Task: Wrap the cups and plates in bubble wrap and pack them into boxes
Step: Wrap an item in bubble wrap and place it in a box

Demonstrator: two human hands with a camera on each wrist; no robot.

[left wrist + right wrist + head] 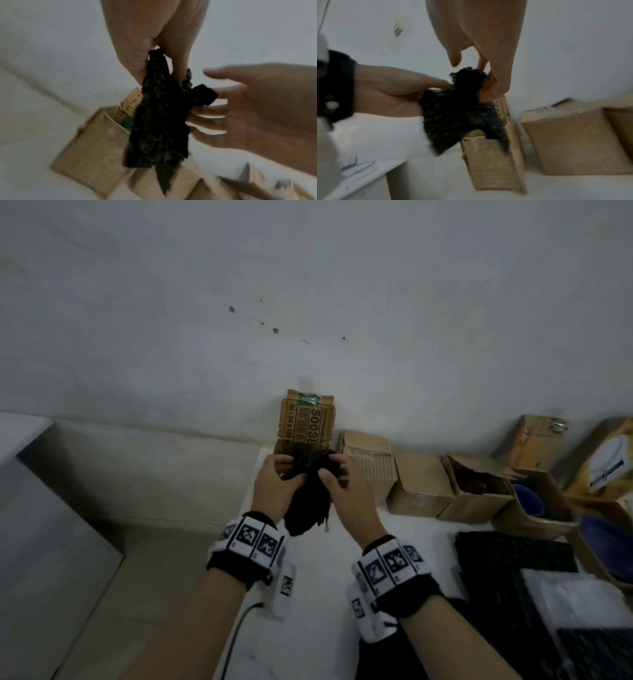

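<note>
Nearest, both forearms banded with black-and-white marker cuffs, raised over the white counter [346, 549]. At the lower right on the counter, dark sheets of bubble wrap [513, 553], with a white sheet lying across them. Just beyond the cuffs, left hand [275, 486] and right hand [346, 489] close together, both clamped on one crumpled black bundle of bubble wrap [310, 501]: left thumb and fingers pinching its upper edge, right fingers curled round its top on the other side, thumb pressed against it. Whatever is inside the bundle hidden, so cup or plate cannot be told. Bundle held in the air, lower end hanging loose, directly in front of and partly above an open cardboard box [489, 162] standing at the back of the counter, its printed flap [306, 419] upright against the wall. To the right of that box, a row of further cardboard boxes [419, 484] along the wall, some shut, some open; one open box farther right showing something blue [531, 501] inside. Behind everything, a plain pale wall [308, 285] with a few dark marks.
</note>
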